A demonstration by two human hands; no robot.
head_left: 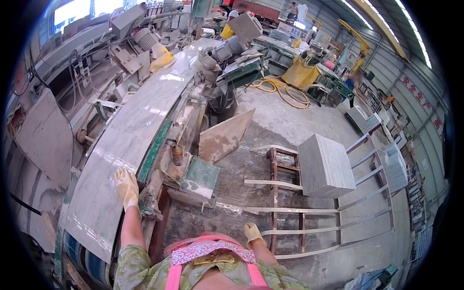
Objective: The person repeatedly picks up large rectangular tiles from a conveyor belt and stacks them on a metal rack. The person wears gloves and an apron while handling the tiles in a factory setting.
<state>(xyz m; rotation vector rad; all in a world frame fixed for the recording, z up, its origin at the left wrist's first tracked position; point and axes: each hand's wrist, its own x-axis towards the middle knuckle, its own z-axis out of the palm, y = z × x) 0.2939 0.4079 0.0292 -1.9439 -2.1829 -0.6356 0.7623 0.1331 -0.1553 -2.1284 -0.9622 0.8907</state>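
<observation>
My left hand [126, 187], in a pale yellow rubber glove, lies flat with its fingers stretched out on a polished grey-white stone slab [94, 212]. The slab rests on a long machine bed that has a green edge strip [155, 150] on its right side. Lower down, my right hand [252, 234] wears a matching glove and hangs beside my body. Its fingers are curled in, with nothing visible in them. Close to it are the pale strips [299, 231] laid across a rusty metal frame [273, 193].
A stack of stone slabs [325, 166] stands on the frame to the right. A can [177, 155] sits on the machine's ledge, near a leaning stone piece [224, 137]. Motor heads [227, 48] rise over the bed farther off. A yellow hose [282, 92] lies coiled on the floor. Other people are in the background.
</observation>
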